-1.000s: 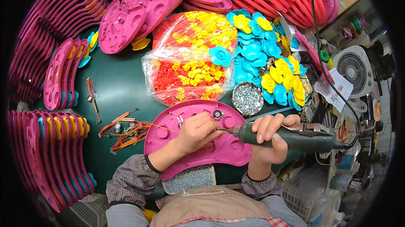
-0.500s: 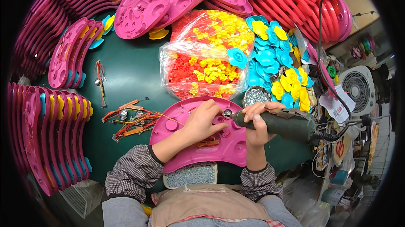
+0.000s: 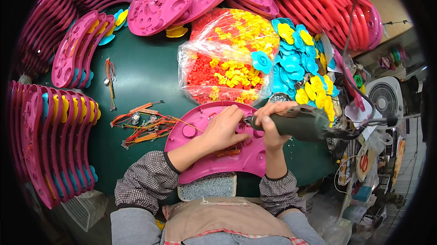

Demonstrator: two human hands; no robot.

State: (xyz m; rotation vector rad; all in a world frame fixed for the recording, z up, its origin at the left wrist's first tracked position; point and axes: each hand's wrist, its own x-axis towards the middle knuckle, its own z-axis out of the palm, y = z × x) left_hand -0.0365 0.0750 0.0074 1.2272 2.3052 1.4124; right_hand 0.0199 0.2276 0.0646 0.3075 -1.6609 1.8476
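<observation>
Right hand [image 3: 273, 124] grips the electric screwdriver [image 3: 298, 123]; left hand [image 3: 224, 130] fingers press the pink shell [image 3: 207, 165] flat. A slipping bit could strike those fingertips.

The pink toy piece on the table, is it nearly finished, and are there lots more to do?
Done, it seems: the row of pink shells with yellow and blue parts. In hand: the left hand steadies the pink shell while the right hand presses the electric screwdriver onto it. Left: bare pink shells stacked behind.
</observation>
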